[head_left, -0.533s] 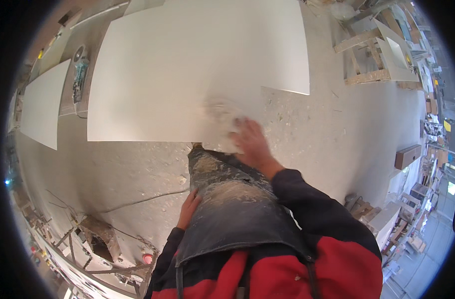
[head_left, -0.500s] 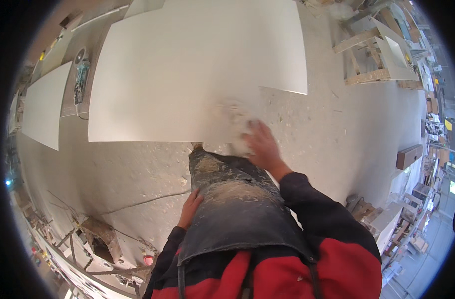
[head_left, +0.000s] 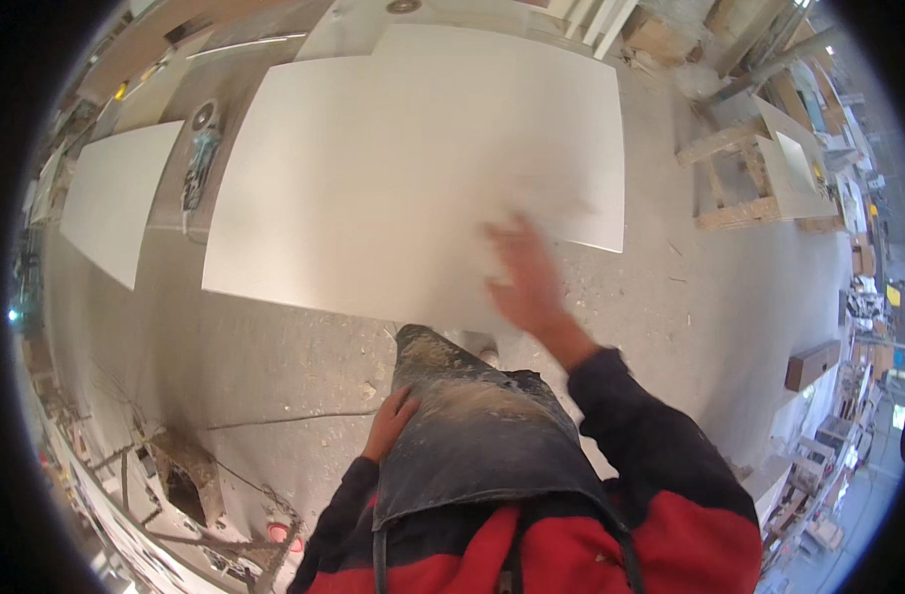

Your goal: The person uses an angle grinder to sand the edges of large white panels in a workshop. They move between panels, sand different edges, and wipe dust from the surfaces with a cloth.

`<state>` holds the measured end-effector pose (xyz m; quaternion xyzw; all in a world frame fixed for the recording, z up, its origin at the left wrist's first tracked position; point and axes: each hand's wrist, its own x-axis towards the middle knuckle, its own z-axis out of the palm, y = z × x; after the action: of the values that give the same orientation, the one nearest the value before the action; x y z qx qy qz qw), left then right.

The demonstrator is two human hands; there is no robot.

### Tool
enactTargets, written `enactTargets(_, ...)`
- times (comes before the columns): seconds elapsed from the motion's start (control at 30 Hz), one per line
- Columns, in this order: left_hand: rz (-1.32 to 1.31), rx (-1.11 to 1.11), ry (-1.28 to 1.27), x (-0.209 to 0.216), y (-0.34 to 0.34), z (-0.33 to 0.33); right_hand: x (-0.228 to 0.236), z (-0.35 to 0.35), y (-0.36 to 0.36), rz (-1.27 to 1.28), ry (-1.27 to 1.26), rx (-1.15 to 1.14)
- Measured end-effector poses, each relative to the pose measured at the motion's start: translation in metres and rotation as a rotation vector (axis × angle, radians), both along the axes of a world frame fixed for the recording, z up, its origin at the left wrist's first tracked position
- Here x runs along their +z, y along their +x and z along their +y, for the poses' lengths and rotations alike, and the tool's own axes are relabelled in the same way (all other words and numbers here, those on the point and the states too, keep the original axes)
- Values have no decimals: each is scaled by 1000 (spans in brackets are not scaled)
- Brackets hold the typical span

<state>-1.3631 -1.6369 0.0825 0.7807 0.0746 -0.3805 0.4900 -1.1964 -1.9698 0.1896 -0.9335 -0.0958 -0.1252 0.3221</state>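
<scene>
A large white panel [head_left: 373,188] with a notched right corner lies in front of me. Over its near right part, my right hand [head_left: 528,272] is smeared by motion, fingers bent forward. Just beyond the fingertips is a pale, whitish blur [head_left: 537,188]; whether it is a cloth or loose dust, and whether the hand grips it, I cannot make out. My left hand [head_left: 390,421] lies flat on the left side of my dusty dark apron [head_left: 462,436], fingers extended and holding nothing.
A corded power tool [head_left: 201,163] lies left of the panel, beside another white sheet [head_left: 121,198]. Wooden trestles [head_left: 740,188] stand at the right. A cable [head_left: 294,421] crosses the dusty floor at left, near a reddish round object [head_left: 282,535]. A brown box [head_left: 812,364] is far right.
My right hand and the pale blur have swept forward and slightly right over the panel. The view has shifted, showing more of the panel's far edge. My left hand stays on the apron.
</scene>
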Motion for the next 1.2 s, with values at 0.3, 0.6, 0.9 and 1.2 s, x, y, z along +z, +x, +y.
enactTargets(0.3, 128, 324, -88, -60, -34, 52, -86, 185, 84, 101, -56, 373)
enactTargets(0.6, 126, 18, 52, -21, 71, -8, -66, -10, 95, 239, -108, -147)
enactTargets(0.9, 168, 247, 138, -41, 33, -112, -110, -251, 37, 123, -15, -456)
enactTargets(1.2, -7, 225, 180, -107, -131, -230, -76, -486, -2, 325, 56, -909)
